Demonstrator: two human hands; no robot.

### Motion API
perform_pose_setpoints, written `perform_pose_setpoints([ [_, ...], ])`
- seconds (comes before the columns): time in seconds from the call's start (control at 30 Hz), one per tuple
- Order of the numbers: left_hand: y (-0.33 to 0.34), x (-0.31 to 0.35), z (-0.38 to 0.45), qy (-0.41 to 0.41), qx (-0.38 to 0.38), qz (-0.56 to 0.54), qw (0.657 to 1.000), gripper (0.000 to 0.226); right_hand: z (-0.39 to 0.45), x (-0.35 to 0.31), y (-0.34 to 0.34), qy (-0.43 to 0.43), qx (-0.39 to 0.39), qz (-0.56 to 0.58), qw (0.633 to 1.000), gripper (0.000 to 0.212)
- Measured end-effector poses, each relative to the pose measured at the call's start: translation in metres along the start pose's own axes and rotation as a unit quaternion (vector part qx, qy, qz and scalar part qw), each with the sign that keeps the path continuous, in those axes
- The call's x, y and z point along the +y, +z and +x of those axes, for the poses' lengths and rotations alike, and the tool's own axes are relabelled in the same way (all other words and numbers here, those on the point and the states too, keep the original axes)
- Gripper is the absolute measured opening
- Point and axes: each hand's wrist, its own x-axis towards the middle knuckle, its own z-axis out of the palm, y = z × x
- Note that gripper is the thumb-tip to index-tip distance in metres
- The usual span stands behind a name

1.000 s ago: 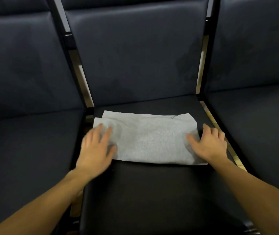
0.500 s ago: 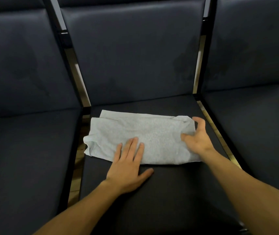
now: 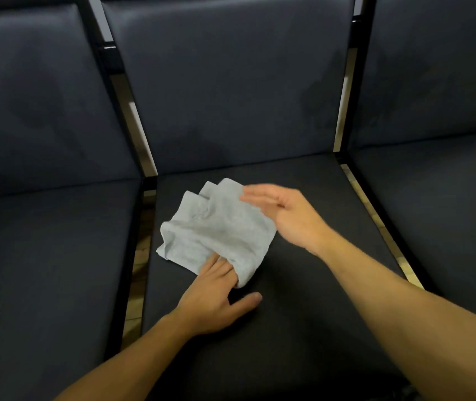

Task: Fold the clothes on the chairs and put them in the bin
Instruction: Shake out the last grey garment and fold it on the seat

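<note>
A light grey garment [image 3: 216, 230], folded over into a small crumpled bundle, lies on the seat of the middle dark chair [image 3: 303, 285]. My left hand [image 3: 216, 296] lies flat on the seat with its fingertips tucked under the garment's near fold and the thumb spread out to the right. My right hand [image 3: 286, 212] hovers at the garment's right edge, fingers straight and pointing left, blurred by motion. No bin is in view.
Dark upholstered chairs [image 3: 43, 256] stand on either side, with black glossy frame bars [image 3: 132, 134] and narrow gaps showing floor between the seats. Another chair [image 3: 448, 198] is on the right.
The garment's right half has been flipped over to the left, making a smaller bundle. My right hand has let go and opened flat. My left fingers now sit under the fold.
</note>
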Motion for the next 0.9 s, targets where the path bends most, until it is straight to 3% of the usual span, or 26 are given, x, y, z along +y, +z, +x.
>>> perform_pose_setpoints([
  [0.07, 0.004, -0.003, 0.002, 0.025, 0.018, -0.052, 0.998, 0.056, -0.002, 0.029, 0.001, 0.018, -0.001, -0.155, 0.988, 0.048],
  [0.2, 0.005, -0.006, 0.002, -0.006, 0.034, -0.206, 0.978, 0.045, -0.006, 0.07, -0.006, 0.03, -0.017, -0.299, 0.954, 0.041],
  [0.3, -0.001, 0.005, 0.006, -0.114, 0.107, -0.311, 0.937, 0.047, -0.009, 0.076, -0.003, 0.036, -0.018, -0.396, 0.918, 0.049],
  [0.37, -0.01, 0.008, 0.016, -0.216, 0.189, -0.291, 0.913, 0.058, -0.01, 0.072, 0.001, 0.04, -0.022, -0.426, 0.903, 0.057],
  [0.43, -0.018, -0.002, 0.026, -0.302, 0.2, -0.24, 0.901, 0.055, -0.01, 0.067, 0.009, 0.051, -0.04, -0.466, 0.882, 0.067],
  [0.5, -0.025, -0.012, 0.028, -0.322, 0.175, -0.261, 0.893, 0.041, -0.01, 0.063, 0.016, 0.053, -0.052, -0.49, 0.869, 0.072],
  [0.57, -0.035, -0.014, 0.025, -0.285, 0.207, -0.319, 0.88, 0.03, -0.01, 0.059, 0.021, 0.023, -0.028, -0.48, 0.877, 0.07],
  [0.67, -0.05, -0.016, 0.024, -0.233, 0.266, -0.49, 0.797, 0.009, -0.007, 0.054, 0.02, -0.089, 0.068, -0.441, 0.89, 0.058],
  [0.73, -0.054, -0.03, 0.024, -0.296, 0.292, -0.52, 0.746, 0.012, -0.005, 0.053, 0.019, -0.148, 0.094, -0.432, 0.885, 0.052],
  [0.8, -0.052, -0.049, 0.021, -0.352, 0.307, -0.476, 0.745, 0.024, -0.005, 0.057, 0.024, -0.153, 0.05, -0.429, 0.889, 0.052],
  [0.9, -0.054, -0.054, 0.021, -0.327, 0.289, -0.475, 0.764, 0.043, -0.01, 0.069, 0.034, -0.088, -0.054, -0.436, 0.894, 0.053],
])
